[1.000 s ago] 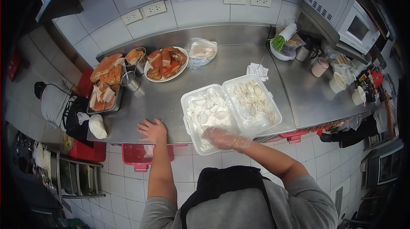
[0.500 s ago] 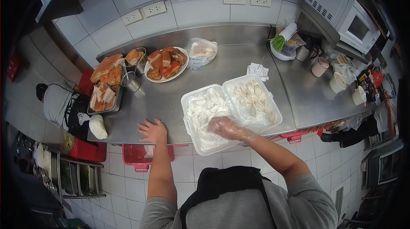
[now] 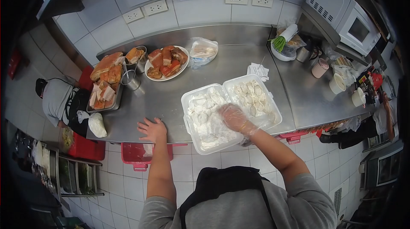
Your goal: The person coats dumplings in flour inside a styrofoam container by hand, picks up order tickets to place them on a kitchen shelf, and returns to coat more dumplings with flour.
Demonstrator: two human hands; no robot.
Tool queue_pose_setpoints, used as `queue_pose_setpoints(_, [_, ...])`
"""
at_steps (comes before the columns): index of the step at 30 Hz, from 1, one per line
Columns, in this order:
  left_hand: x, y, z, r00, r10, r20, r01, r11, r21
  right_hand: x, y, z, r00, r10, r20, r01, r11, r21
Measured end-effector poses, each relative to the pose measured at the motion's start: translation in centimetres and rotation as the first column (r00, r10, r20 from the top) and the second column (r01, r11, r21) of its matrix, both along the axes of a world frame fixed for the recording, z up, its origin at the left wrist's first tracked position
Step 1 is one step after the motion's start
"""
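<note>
A white foam box (image 3: 186, 116) lies open on the steel counter, both halves holding pale, flour-dusted pieces. My right hand (image 3: 234, 118), in a clear plastic glove, is over the inner edge where the two halves meet. Its fingers are curled and point left; whether anything is in them is hidden. My bare left hand (image 3: 152, 130) lies flat on the counter's front edge with the fingers spread, left of the box, holding nothing. A crumpled white paper (image 3: 258, 71) lies behind the right half.
Behind on the steel counter (image 3: 166, 101) are a meat tray (image 3: 117, 105), a plate of meat (image 3: 167, 63) and a bagged pack (image 3: 203, 53). A white bag (image 3: 97, 125) sits at the left corner. A person (image 3: 57, 101) bends at far left. Cups (image 3: 337, 83) stand right.
My right hand has moved right and a little back, from the left half of the box to its middle. My left hand stays put. The person at far left has shifted slightly.
</note>
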State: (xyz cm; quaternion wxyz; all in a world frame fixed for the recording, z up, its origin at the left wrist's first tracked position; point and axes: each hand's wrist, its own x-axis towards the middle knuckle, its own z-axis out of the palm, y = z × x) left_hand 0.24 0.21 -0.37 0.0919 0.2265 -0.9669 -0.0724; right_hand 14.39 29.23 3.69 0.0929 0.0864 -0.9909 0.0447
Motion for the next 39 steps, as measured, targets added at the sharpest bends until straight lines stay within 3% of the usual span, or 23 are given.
queue_pose_setpoints(2, [0.3,0.2,0.6,1.0,-0.005,0.016,0.005,1.0,0.014,0.0,-0.2,-1.9,0.998,-0.028,-0.049,0.036,0.984,0.174])
queue_pose_setpoints(6, [-0.1,0.0,0.0,1.0,0.01,0.013,-0.01,1.0,0.005,2.0,-3.4,1.3,0.929,0.03,0.37,0.007,0.995,-0.1])
queue_pose_setpoints(9, [0.0,0.0,0.0,1.0,0.012,0.009,-0.012,1.0,0.012,1.5,-3.1,0.4,0.9,0.032,0.434,0.073,0.972,-0.224])
queue_pose_setpoints(15, [0.0,0.1,0.2,1.0,0.007,0.02,-0.007,1.0,0.01,-2.7,-3.2,6.4,0.988,0.037,0.151,0.008,0.959,-0.283])
queue_pose_setpoints(18, [0.1,0.1,0.1,1.0,0.004,0.018,-0.004,1.0,0.005,-5.0,-3.5,6.2,0.992,0.079,0.099,-0.057,0.977,-0.206])
queue_pose_setpoints(21, [-0.1,0.0,0.0,1.0,-0.001,0.004,0.001,1.0,0.011,-4.8,-2.9,5.2,0.996,0.091,-0.008,-0.088,0.936,-0.342])
queue_pose_setpoints(24, [-0.1,0.0,-0.2,1.0,-0.004,-0.003,0.004,1.0,0.018,-2.7,-0.6,0.3,0.996,0.071,0.062,-0.047,0.942,-0.333])
queue_pose_setpoints(27, [0.2,0.1,0.3,1.0,-0.015,0.009,0.014,0.999,0.035,-0.9,-0.7,-0.5,0.916,-0.03,0.401,0.053,0.997,-0.047])
queue_pose_setpoints(28, [0.1,0.1,0.3,1.0,-0.015,0.007,0.015,0.999,0.033,-0.5,-1.9,-0.8,0.905,-0.12,0.409,0.173,0.98,-0.096])
queue_pose_setpoints(30, [0.2,0.1,0.3,1.0,-0.017,0.005,0.016,0.999,0.033,0.4,-3.8,-4.8,0.994,0.002,0.112,0.016,0.986,-0.163])
queue_pose_setpoints(31, [0.3,0.1,0.4,1.0,-0.018,0.006,0.018,0.999,0.034,0.4,-4.9,-4.2,0.997,0.061,-0.046,-0.068,0.982,-0.179])
queue_pose_setpoints(32, [0.3,0.1,0.6,1.0,-0.019,0.005,0.019,0.999,0.037,0.6,-5.8,-3.5,0.983,0.045,0.179,-0.003,0.973,-0.229])
queue_pose_setpoints(35, [0.4,0.1,0.7,1.0,-0.022,0.003,0.022,0.999,0.046,0.5,-5.4,-0.2,0.844,0.197,0.499,0.068,0.883,-0.465])
queue_pose_setpoints(39, [0.2,0.0,0.3,1.0,-0.016,-0.018,0.017,0.999,0.036,-0.6,-4.2,-3.9,0.956,0.24,0.17,-0.142,0.883,-0.447])
